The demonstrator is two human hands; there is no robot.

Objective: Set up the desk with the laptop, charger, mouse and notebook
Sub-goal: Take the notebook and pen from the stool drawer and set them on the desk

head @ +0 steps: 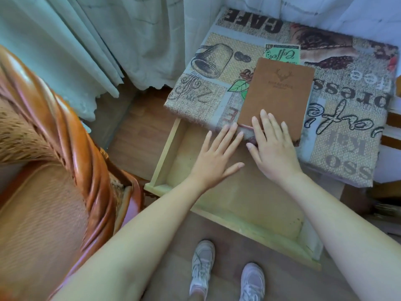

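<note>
The task looks barely begun: of the four items, only the brown notebook (275, 101) with a deer-head emblem lies on the desk (347, 131), near its front edge on the coffee-print cloth. No laptop, charger or mouse shows anywhere in view, so those are still to be fetched.

Going left to right: a wicker chair (54, 159) with a glossy brown frame stands close at the left, with pale curtains (86, 40) hanging behind it. Next comes the open wooden drawer (165, 148), pulled out under the desk front, with nothing to be seen in the part that shows. The left hand (217, 157) hovers flat above it, fingers spread, fingertips reaching the cloth edge and gripping nothing. The right hand (273, 146) lies flat with straight fingers on the notebook's near corner, pressing rather than pinching.

The pulled-out drawer stands between the person and the desk, and will likely need closing; the chair crowds the left side.
</note>
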